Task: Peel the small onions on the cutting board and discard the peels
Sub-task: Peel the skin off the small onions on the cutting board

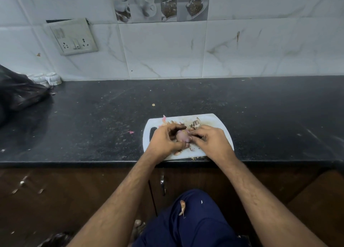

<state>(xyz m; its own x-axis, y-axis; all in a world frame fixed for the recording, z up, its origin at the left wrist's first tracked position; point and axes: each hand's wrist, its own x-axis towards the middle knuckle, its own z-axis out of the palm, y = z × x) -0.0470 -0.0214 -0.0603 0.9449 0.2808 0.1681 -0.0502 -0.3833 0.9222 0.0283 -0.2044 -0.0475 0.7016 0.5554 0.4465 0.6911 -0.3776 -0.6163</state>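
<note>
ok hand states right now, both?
Left hand: fingers curled round the small onion, holding it.
Right hand: pinching peel at the onion's side.

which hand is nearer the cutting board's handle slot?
Left. The left hand sits just right of the handle slot, gripping the onion; the right hand is farther right, past the onion, pinching its peel.

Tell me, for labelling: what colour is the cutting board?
White, with a dark handle slot; cutting board shows in the head view.
</note>
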